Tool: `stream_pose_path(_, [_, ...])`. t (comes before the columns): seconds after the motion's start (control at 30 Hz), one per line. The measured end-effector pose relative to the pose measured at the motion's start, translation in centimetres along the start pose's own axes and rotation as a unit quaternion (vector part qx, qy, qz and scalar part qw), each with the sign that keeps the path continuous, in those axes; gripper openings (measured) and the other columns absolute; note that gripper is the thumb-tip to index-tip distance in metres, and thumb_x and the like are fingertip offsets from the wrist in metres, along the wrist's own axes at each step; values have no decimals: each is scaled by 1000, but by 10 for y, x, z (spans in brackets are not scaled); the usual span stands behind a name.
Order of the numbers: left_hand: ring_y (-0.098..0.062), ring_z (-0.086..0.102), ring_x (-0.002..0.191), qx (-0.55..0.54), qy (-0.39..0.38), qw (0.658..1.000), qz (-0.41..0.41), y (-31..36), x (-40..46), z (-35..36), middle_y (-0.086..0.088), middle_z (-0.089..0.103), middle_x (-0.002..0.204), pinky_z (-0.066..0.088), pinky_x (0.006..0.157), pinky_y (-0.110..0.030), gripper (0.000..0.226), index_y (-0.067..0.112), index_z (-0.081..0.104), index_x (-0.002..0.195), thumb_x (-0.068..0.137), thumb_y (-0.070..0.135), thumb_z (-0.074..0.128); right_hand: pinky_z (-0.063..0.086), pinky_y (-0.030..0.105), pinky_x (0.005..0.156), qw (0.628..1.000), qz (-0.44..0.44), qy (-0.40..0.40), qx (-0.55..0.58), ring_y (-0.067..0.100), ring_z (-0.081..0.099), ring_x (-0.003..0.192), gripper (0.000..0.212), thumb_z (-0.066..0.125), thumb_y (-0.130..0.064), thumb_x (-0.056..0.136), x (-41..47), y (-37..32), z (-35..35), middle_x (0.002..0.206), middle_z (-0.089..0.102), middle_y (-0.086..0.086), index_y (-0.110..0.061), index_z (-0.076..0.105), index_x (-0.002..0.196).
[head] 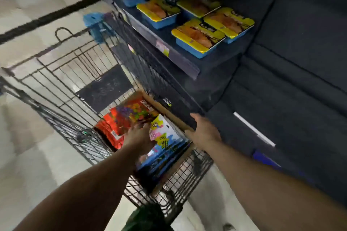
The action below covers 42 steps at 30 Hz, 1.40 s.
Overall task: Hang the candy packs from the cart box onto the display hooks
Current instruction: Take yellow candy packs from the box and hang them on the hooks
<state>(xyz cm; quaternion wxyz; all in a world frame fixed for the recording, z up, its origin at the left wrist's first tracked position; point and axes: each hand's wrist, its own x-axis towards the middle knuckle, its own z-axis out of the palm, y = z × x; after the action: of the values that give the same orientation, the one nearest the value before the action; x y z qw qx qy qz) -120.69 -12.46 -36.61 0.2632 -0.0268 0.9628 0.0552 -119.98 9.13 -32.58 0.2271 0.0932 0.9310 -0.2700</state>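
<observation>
A brown cardboard box (170, 110) lies in the wire cart (78, 73). It holds red-orange candy packs (129, 116) at the far end and pale packs with pink, yellow and blue print (165, 135) nearer me. My left hand (139, 133) reaches into the box, fingers on the red pack and the edge of a pale one; motion blur hides whether it grips. My right hand (203, 129) rests flat on the box's right rim, fingers straight. No display hooks are in view.
A dark shelf (180, 62) to the right of the cart carries several yellow-lidded blue trays (199, 38). Lower dark shelving (281, 99) fills the right side. The cart's blue child-seat flap (93, 22) sits at its far end. Pale tiled floor lies to the left.
</observation>
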Motion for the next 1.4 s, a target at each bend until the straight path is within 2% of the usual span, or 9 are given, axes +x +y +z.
stream_pose_path(0.17, [-40,40,139,-20,-78,996,42,-44,71,7,-12,35,158,44,108,-48,86,27,28,157,86,48,72,49,37,90,991,114,-43,55,32,58,119,61,59,-32,97,25,-23,61,143,53,10,-23,33,151])
stream_pose_path(0.47, [-39,55,127,-101,-208,972,41,-83,144,73,-22,52,144,48,100,-38,84,10,37,153,85,41,76,46,31,95,952,261,-54,150,31,55,124,66,69,-37,89,59,-18,139,142,52,14,-25,41,147])
stream_pose_path(0.63, [-36,56,127,-188,-234,954,17,-93,182,129,-15,52,146,49,104,-52,121,24,29,155,51,69,74,47,31,97,924,315,-51,211,28,56,123,71,74,-33,84,74,-5,181,135,59,9,-21,41,145])
stream_pose_path(0.77, [-41,47,135,-256,-221,941,-10,-86,186,154,-10,45,152,43,108,-57,135,39,14,155,44,90,71,47,39,103,854,371,-16,365,27,57,120,81,78,-23,84,87,-2,211,137,56,9,-20,32,151])
stream_pose_path(0.93, [-40,56,126,-114,-169,979,-4,-51,154,113,-19,61,135,40,103,-44,68,17,37,147,95,60,49,52,38,98,739,444,139,487,21,61,109,91,82,-18,73,104,-3,229,124,59,-2,-22,34,150])
stream_pose_path(1.03, [-38,53,128,-136,-107,985,15,-52,174,113,-17,58,137,42,102,-42,55,14,45,141,97,47,54,50,31,78,739,476,135,458,23,61,94,70,77,-19,78,110,-2,231,120,63,4,-21,45,140])
stream_pose_path(1.13, [-31,45,138,-220,-164,962,13,-49,197,116,-11,44,152,40,113,-41,84,18,31,155,88,50,68,44,28,72,740,480,113,457,23,56,87,47,73,-20,84,116,3,234,101,60,5,-12,55,127])
stream_pose_path(1.27, [-19,67,109,-275,-219,936,20,-53,218,136,5,69,123,56,96,-39,99,31,57,136,52,84,66,45,31,79,733,479,81,477,24,58,95,55,78,-32,82,118,7,234,113,61,6,-13,55,128])
stream_pose_path(1.4, [-23,69,100,-248,-250,936,12,-60,222,148,1,71,114,59,90,-45,94,35,64,125,46,87,64,42,31,76,733,473,77,483,23,55,95,57,76,-35,84,116,4,233,110,58,4,-16,53,132])
